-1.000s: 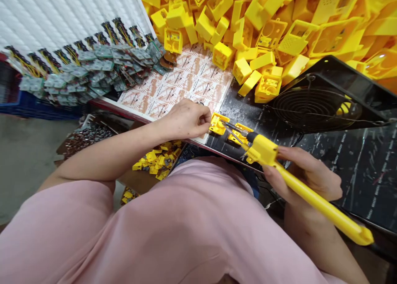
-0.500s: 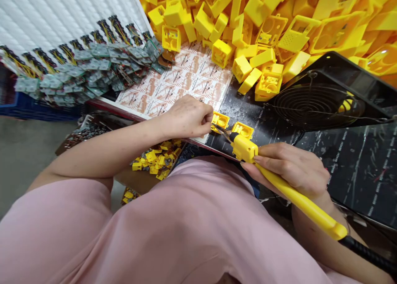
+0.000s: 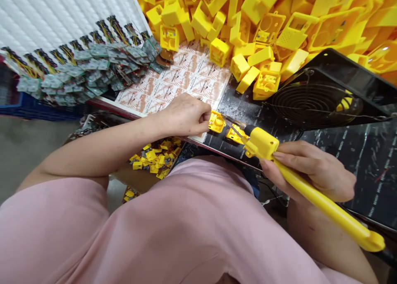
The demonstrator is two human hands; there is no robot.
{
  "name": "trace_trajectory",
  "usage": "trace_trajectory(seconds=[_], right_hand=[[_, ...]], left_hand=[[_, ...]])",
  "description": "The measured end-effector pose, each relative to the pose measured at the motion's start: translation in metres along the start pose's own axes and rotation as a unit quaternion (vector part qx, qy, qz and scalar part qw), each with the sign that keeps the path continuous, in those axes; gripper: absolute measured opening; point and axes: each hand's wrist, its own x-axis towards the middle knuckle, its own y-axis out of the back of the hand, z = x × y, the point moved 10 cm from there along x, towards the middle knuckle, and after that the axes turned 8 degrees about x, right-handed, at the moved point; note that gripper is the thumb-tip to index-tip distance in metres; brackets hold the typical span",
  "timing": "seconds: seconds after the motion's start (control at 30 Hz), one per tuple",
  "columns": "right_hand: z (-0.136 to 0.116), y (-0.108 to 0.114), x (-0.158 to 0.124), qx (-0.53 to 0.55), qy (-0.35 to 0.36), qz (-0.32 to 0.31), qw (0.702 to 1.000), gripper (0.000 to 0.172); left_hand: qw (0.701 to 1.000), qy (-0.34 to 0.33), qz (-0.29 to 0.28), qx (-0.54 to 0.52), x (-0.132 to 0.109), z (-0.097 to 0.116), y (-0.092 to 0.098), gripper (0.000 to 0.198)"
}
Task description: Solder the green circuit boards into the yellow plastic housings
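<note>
Tool (image 3: 305,185), gripped in the right hand (image 3: 324,170), draws back from inside the yellow casing (image 3: 217,122) the left hand (image 3: 190,114) pinches (contact seemingly paused).

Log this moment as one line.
left hand: at edge of yellow casing | right hand: holding yellow tool | nearby: second casing, black fan

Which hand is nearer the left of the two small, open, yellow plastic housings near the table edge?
Left. The left hand has its curled fingers on the housing's left edge; the right hand is well to its right, around a long-handled yellow plastic tool.
</note>
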Motion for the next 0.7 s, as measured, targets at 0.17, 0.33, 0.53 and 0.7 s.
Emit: trace_trajectory(seconds=[0.17,0.33,0.53,0.7], right_hand=[[0.012,0.004,-0.017,0.02,-0.037,0.086,0.995,0.05],[0.02,0.006,-0.031,-0.002,-0.057,0.13,0.99,0.062],[0.011,0.001,-0.02,0.0,-0.041,0.1,0.994,0.049],[0.013,0.003,-0.033,0.004,-0.056,0.159,0.986,0.059]], left_hand=[[0.99,-0.014,0.139,-0.011,-0.026,0.002,0.015,0.025],[0.953,0.005,0.304,0.014,-0.062,0.012,0.008,0.021],[0.938,-0.007,0.341,-0.054,-0.066,0.003,0.003,0.021],[0.96,0.059,0.25,-0.112,-0.039,-0.012,0.0,0.021]])
